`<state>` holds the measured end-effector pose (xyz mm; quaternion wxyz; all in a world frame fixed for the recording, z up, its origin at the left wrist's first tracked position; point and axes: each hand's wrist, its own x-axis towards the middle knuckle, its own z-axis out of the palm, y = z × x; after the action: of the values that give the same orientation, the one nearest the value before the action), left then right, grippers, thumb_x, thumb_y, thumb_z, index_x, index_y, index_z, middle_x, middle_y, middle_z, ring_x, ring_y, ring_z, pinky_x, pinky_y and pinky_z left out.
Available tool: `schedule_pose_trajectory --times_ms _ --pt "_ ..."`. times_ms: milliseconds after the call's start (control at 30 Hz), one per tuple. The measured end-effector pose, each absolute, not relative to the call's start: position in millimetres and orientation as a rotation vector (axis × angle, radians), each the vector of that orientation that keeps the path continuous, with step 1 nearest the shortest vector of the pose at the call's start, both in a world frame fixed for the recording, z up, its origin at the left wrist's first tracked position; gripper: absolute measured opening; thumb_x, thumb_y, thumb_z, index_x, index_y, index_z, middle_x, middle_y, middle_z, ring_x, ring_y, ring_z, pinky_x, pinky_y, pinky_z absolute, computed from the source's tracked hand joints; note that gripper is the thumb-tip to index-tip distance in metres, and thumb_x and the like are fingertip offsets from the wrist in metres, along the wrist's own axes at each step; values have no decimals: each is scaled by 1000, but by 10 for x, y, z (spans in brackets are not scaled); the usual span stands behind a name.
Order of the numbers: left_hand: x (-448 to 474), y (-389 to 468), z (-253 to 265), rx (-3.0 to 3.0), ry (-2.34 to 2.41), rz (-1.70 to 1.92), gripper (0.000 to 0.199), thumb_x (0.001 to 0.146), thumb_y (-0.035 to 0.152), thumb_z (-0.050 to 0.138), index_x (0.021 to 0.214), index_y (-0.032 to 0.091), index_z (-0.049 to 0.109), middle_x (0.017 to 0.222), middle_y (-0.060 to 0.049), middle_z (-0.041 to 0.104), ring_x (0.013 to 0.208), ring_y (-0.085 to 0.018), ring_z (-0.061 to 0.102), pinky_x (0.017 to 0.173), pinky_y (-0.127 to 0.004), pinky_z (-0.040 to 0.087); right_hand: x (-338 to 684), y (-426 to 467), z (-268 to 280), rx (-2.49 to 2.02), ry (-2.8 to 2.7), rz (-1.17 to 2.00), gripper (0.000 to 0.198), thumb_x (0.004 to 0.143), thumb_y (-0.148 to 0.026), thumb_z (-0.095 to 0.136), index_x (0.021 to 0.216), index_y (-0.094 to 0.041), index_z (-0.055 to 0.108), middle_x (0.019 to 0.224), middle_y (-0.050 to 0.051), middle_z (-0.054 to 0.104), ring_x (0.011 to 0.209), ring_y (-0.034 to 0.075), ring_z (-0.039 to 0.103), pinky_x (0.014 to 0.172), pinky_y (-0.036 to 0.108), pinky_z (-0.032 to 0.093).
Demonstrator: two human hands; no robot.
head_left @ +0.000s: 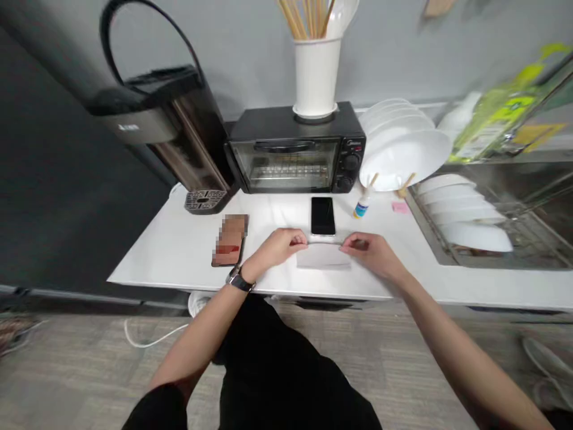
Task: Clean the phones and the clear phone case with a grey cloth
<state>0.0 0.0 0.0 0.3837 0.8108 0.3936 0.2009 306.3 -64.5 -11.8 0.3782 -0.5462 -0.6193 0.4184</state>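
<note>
A sheet of white paper (323, 257) lies near the front edge of the white countertop. My left hand (285, 243) pinches its upper left corner between thumb and fingers, and a dark watch sits on that wrist. At the upper right corner, my right hand (366, 249) pinches the same paper. The far edge of the sheet looks slightly raised or folded; I cannot tell which. Just beyond it a black-screened smartphone (323, 216) lies flat. Left of my left hand rests a second phone (230, 240), its screen blurred out.
A toaster oven (289, 158) stands at the back, carrying a white utensil holder (317, 74). Left of it is a dark drink dispenser (179, 137). To the right are a small glue bottle (362, 206), a pink sticky pad (400, 207), white plates (403, 152) and a sink with bowls (477, 236).
</note>
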Motion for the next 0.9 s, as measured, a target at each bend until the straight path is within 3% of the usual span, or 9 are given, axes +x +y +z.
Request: schedule_pose_trajectory --times_ms 133,300,433,567,667,800,900 --pt "49 41 30 2135 967 526 10 103 19 76 106 20 85 97 -3 83 88 -18 75 83 -28 55 3114 -555 -139 -1403 -1574 1019 76 72 -96 86 81 -21 82 81 7 80 70 19 62 70 34 51" --pt "80 129 42 2163 974 530 7 99 19 81 93 20 83 89 -2 82 81 -16 74 78 -27 55 3149 -404 -184 -1366 -1585 943 77 71 -95 87 95 -21 88 85 8 82 72 21 65 71 36 53" --pt "74 167 34 2103 1021 543 8 95 19 86 88 20 81 83 0 82 78 -16 75 76 -26 57 3150 -364 -194 -1364 -1659 940 71 79 -92 83 83 -22 85 81 8 82 72 23 68 72 37 54" --pt "64 174 47 2153 1048 553 6 98 21 84 92 22 85 86 0 87 80 -17 81 78 -26 59 3135 -377 -244 -1360 -1643 895 63 88 -85 80 87 -22 86 87 9 86 75 25 75 74 38 58" --pt "56 170 58 2292 1035 577 10 104 25 81 98 24 89 94 -1 91 86 -20 85 83 -29 63 3128 -393 -277 -1332 -1652 807 52 96 -74 78 91 -23 86 100 10 89 89 29 82 83 42 65" --pt "15 103 70 2509 957 761 16 109 31 77 104 24 90 119 -6 92 110 -25 88 104 -37 67 3137 -475 -217 -1201 -1750 573 28 104 -54 78 97 -27 86 128 11 87 121 33 83 112 52 66" --pt "-55 -45 106 2589 859 812 22 114 36 70 111 25 89 126 -5 91 115 -23 87 107 -38 69 3153 -624 -106 -1130 -1851 450 15 108 -39 76 101 -30 85 130 9 86 122 31 83 113 51 67"
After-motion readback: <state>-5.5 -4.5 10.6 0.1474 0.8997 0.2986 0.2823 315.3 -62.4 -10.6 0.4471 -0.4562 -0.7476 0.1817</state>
